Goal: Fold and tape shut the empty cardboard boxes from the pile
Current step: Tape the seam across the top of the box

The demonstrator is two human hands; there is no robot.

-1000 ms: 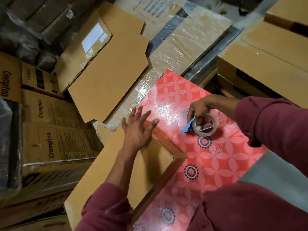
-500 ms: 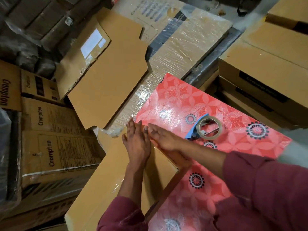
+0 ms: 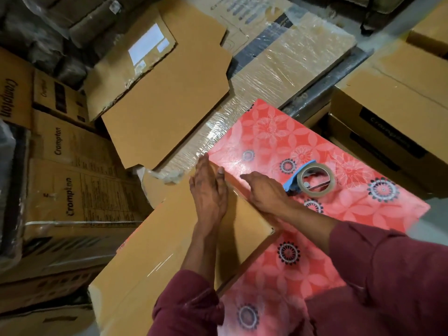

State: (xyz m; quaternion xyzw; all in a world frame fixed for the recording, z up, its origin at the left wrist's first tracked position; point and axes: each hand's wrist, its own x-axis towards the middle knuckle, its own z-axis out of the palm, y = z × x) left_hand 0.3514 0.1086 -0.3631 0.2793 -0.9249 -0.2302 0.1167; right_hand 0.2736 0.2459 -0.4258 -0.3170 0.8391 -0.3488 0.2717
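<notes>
Tape roll (image 3: 316,179) now released, lying just beyond the right hand (image 3: 265,194). Both hands flat, fingers straight, left hand (image 3: 209,190) beside it, pressing the box (image 3: 155,241) end. Probably smoothing tape down; seam nearly sealed.

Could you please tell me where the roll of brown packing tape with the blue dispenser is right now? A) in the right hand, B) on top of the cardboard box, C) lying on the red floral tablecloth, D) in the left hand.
C: the roll of brown packing tape with the blue dispenser lies on the red floral tablecloth, while the left hand and right hand both press flat on the plain brown cardboard box.
</notes>
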